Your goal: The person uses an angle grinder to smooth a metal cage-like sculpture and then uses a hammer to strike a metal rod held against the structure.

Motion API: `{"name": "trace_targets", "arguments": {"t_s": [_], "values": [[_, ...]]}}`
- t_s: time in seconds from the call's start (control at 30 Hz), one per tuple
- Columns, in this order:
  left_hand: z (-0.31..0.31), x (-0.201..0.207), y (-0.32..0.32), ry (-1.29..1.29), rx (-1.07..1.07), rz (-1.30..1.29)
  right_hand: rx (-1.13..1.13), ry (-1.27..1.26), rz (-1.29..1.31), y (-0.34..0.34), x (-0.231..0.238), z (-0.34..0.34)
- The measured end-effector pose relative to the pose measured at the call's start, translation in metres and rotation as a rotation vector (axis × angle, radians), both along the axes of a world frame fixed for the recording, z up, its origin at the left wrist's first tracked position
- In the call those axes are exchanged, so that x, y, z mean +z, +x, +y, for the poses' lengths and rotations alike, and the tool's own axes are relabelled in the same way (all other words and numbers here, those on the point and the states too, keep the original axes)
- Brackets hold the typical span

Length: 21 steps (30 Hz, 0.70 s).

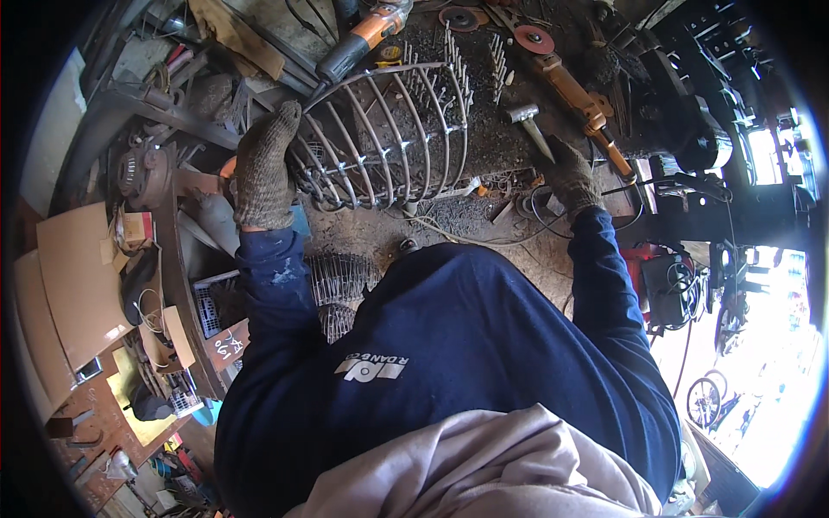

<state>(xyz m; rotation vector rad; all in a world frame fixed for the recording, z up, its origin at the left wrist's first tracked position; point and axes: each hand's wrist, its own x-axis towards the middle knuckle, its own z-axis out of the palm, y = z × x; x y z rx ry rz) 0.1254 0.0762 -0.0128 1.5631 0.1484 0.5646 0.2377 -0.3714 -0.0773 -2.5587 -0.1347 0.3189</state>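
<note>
A curved cage of welded metal rods (393,138) lies on its side on the dark, gritty workbench (505,151). My left hand (266,168), in a brown knit glove, is closed on the cage's left end; its fingertips are partly hidden. To the right of the cage, my right hand (571,177), gloved the same way, grips the handle of a hammer (533,131). The hammer's head points away from me and stays apart from the cage.
An orange and black power tool (361,41) lies behind the cage. An orange angle grinder (574,91) with a pink disc rests beyond my right hand, near a cable (518,242). Scrap metal and cardboard (78,276) crowd the left. More wire cages (338,281) lie below the bench.
</note>
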Motion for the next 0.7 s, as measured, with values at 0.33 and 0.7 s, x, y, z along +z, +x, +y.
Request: {"name": "trace_targets", "arguments": {"t_s": [0.33,0.7], "values": [[-0.024,0.028,-0.006,0.043,-0.015,0.081,-0.017,0.115,-0.030,-0.001,-0.009,-0.005],[-0.040,0.047,-0.003,0.115,0.038,0.054,-0.032,0.224,-0.012,0.003,-0.023,-0.011]]}}
